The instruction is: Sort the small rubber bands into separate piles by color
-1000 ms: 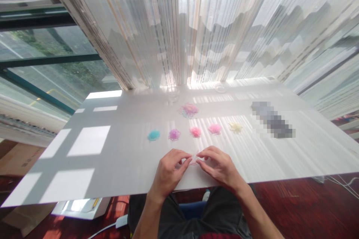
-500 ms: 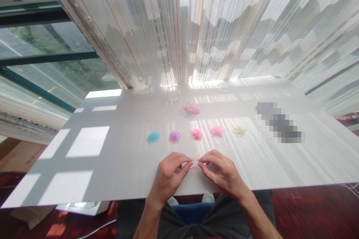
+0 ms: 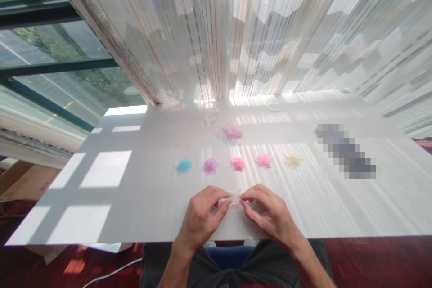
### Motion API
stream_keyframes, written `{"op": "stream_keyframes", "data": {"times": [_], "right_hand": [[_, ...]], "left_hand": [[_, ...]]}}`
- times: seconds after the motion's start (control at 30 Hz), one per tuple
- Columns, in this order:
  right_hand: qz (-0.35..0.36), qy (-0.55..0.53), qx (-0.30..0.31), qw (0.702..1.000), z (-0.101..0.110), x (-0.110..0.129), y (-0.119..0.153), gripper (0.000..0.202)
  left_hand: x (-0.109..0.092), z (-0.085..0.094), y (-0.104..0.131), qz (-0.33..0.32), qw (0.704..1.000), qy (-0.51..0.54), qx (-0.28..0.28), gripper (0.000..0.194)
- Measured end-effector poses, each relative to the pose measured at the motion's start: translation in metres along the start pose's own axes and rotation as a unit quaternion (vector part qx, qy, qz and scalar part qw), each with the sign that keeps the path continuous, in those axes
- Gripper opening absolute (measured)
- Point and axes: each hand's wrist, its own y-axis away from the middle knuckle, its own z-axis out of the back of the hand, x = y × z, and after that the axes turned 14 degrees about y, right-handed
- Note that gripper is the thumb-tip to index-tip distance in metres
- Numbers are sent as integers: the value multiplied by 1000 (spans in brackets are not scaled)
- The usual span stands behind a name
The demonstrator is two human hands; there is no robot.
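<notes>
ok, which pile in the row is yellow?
The pale yellow pile, rightmost; the others are a teal pile, purple pile, coral pile and pink pile.

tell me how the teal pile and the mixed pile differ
The teal pile looks all teal; the mixed pile shows pink and pale blue. The mixed pile spreads wider than the teal pile. The mixed pile lies farther back than the teal pile. Both lie on the white table.

Readable text: none, on anything in the scene.
Cardboard box (image 3: 29, 184), left of the white table (image 3: 151, 207): any print on its side is too faint and blurred to read.
Dark object (image 3: 346, 150), right part of the table: covered by pixelation, so any lettering stays hidden.
</notes>
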Motion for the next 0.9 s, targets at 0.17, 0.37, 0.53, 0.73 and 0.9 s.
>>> {"op": "stream_keyframes", "data": {"times": [0.17,0.37,0.53,0.73,0.9], "right_hand": [[1,-12,-5,1000,2,1,-1,17],[11,-24,8,1000,1,1,-2,17],[10,-31,11,999,1,3,0,18],[11,-25,15,1000,3,4,0,10],[14,-17,14,1000,4,3,0,11]], "left_hand": [[2,-1,1,-6,1000,-14,5,11],[-1,-1,1,-23,999,20,-20,7],[-10,-4,-2,-37,999,-8,-18,6],[-8,-12,-3,-48,998,-33,-19,11],[-6,-11,0,-48,998,-26,-13,8]]}}
